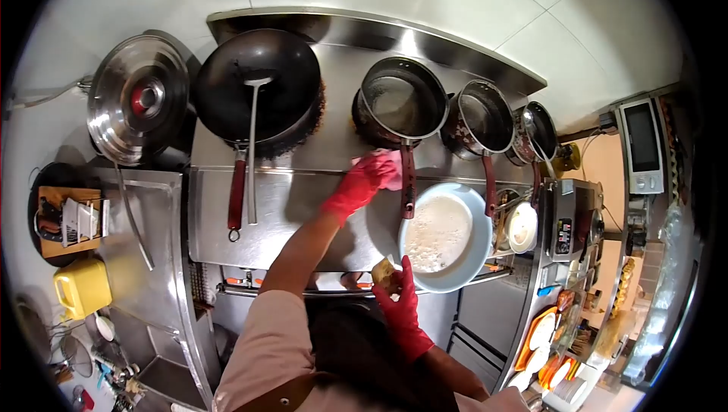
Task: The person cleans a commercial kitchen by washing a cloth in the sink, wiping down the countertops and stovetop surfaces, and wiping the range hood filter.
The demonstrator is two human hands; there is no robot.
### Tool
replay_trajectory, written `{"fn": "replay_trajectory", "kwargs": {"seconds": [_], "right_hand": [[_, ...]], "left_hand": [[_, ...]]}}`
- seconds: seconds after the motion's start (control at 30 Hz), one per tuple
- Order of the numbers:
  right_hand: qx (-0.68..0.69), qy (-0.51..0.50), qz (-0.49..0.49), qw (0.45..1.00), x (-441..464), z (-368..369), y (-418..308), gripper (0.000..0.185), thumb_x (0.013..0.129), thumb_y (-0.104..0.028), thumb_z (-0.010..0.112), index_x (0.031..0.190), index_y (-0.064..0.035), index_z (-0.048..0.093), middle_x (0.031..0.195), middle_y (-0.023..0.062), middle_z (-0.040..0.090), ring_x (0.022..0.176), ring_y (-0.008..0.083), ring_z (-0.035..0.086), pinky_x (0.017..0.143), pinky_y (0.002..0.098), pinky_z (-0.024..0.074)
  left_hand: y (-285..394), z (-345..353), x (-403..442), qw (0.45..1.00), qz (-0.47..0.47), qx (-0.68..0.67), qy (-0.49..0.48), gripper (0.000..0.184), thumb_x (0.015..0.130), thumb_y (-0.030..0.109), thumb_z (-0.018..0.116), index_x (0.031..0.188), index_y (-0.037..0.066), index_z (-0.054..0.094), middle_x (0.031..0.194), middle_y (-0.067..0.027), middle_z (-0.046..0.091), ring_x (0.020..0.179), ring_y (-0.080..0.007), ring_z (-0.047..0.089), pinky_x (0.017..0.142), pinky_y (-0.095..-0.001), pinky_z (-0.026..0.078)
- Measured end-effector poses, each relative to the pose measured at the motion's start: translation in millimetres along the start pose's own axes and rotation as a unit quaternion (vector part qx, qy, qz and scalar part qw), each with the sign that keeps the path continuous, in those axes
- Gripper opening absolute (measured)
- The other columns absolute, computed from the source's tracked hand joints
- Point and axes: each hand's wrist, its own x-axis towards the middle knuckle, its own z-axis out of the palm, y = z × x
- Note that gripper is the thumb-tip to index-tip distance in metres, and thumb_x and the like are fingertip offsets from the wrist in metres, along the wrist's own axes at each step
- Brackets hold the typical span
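My left hand, in a red rubber glove, presses a pink cloth against the steel stove top, close to the handle of a dark saucepan. Its fingers are closed over the cloth. Lower down, my right hand, gloved in red too, grips a worn yellow-brown sponge near the front edge. Beside that hand stands a pale blue basin with foamy, cloudy water. The basin rests partly under the saucepan's handle.
A black wok with a long-handled ladle sits at the left. Two more saucepans line the right. A metal lid leans at the far left, above a yellow jug. Pan handles jut over the front.
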Motion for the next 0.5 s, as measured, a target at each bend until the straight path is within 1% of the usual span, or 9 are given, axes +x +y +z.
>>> {"fn": "replay_trajectory", "kwargs": {"seconds": [0.03, 0.07, 0.1, 0.17, 0.2, 0.4, 0.43, 0.47, 0.5], "right_hand": [[-0.009, -0.004, -0.010, 1.000, 3, 3, 4, 0.098, 0.079, -0.013, 0.082, 0.158, -0.0069, 0.025, 0.117, 0.0148, 0.061, 0.101, 0.0235, 0.062, 0.088, 0.0368, 0.0518], [0.004, -0.018, -0.008, 1.000, 5, 8, 13, 0.100, 0.077, -0.014, 0.083, 0.158, -0.0075, 0.025, 0.115, 0.0153, 0.063, 0.102, 0.0241, 0.063, 0.088, 0.0366, 0.0516], [0.000, -0.025, -0.006, 1.000, 6, 14, 16, 0.100, 0.076, -0.015, 0.084, 0.158, -0.0079, 0.026, 0.116, 0.0156, 0.063, 0.102, 0.0251, 0.063, 0.088, 0.0371, 0.0518], [-0.013, -0.038, -0.004, 0.999, 12, 28, 18, 0.101, 0.075, -0.015, 0.084, 0.158, -0.0086, 0.026, 0.116, 0.0162, 0.063, 0.101, 0.0269, 0.064, 0.088, 0.0380, 0.0521], [-0.072, -0.035, -0.036, 0.996, 15, 35, 21, 0.103, 0.074, -0.017, 0.084, 0.158, -0.0118, 0.025, 0.116, 0.0176, 0.064, 0.101, 0.0317, 0.066, 0.086, 0.0415, 0.0532], [-0.155, -0.055, -0.039, 0.986, 51, 86, 45, 0.108, 0.071, -0.022, 0.086, 0.159, -0.0170, 0.023, 0.117, 0.0194, 0.066, 0.104, 0.0359, 0.066, 0.087, 0.0455, 0.0536], [-0.155, -0.061, -0.045, 0.985, 58, 94, 43, 0.108, 0.071, -0.022, 0.085, 0.159, -0.0169, 0.022, 0.117, 0.0191, 0.066, 0.105, 0.0363, 0.065, 0.087, 0.0462, 0.0532], [-0.194, -0.055, -0.072, 0.977, 64, 102, 36, 0.108, 0.072, -0.022, 0.084, 0.159, -0.0163, 0.021, 0.117, 0.0182, 0.066, 0.105, 0.0368, 0.065, 0.087, 0.0469, 0.0528], [-0.233, -0.048, -0.096, 0.967, 69, 110, 28, 0.108, 0.072, -0.022, 0.084, 0.159, -0.0156, 0.020, 0.118, 0.0173, 0.066, 0.105, 0.0373, 0.064, 0.088, 0.0476, 0.0523]], "left_hand": [[1, -24, -20, 0.982, 0.046, 0.184, 0.001, 0.042, 0.096, 0.015, 0.048, 0.136, 0.007, 0.054, 0.139, -0.0103, 0.057, 0.138, -0.0276, 0.045, 0.119, -0.0445, 0.030], [2, -48, -40, 0.928, 0.092, 0.361, -0.001, 0.042, 0.094, 0.015, 0.049, 0.135, 0.009, 0.056, 0.140, -0.0095, 0.056, 0.138, -0.0280, 0.045, 0.119, -0.0455, 0.030], [5, -71, -61, 0.842, 0.135, 0.523, -0.005, 0.043, 0.093, 0.015, 0.050, 0.135, 0.010, 0.058, 0.141, -0.0086, 0.056, 0.138, -0.0285, 0.045, 0.119, -0.0464, 0.029], [29, -116, -105, 0.833, 0.101, 0.545, -0.002, 0.042, 0.092, 0.016, 0.052, 0.133, 0.010, 0.058, 0.138, -0.0091, 0.058, 0.135, -0.0285, 0.048, 0.119, -0.0460, 0.030], [37, -136, -124, 0.829, 0.082, 0.553, 0.001, 0.042, 0.092, 0.016, 0.054, 0.133, 0.009, 0.058, 0.137, -0.0094, 0.059, 0.134, -0.0285, 0.049, 0.119, -0.0458, 0.030], [-11, -236, -240, 0.737, -0.141, 0.632, 0.194, 0.049, 0.098, 0.023, 0.049, 0.145, 0.011, 0.046, 0.147, -0.0099, 0.049, 0.139, -0.0311, 0.043, 0.121, -0.0435, 0.027], [-12, -244, -249, 0.713, -0.174, 0.640, 0.227, 0.050, 0.099, 0.025, 0.049, 0.147, 0.012, 0.044, 0.149, -0.0099, 0.048, 0.139, -0.0315, 0.042, 0.121, -0.0431, 0.026], [24, -233, -258, 0.683, -0.169, 0.675, 0.221, 0.054, 0.097, 0.017, 0.052, 0.149, 0.010, 0.043, 0.150, -0.0118, 0.046, 0.141, -0.0310, 0.039, 0.119, -0.0453, 0.028], [44, -220, -272, 0.682, -0.200, 0.663, 0.233, 0.053, 0.097, 0.017, 0.052, 0.149, 0.010, 0.044, 0.151, -0.0113, 0.045, 0.142, -0.0309, 0.039, 0.118, -0.0454, 0.028]]}}
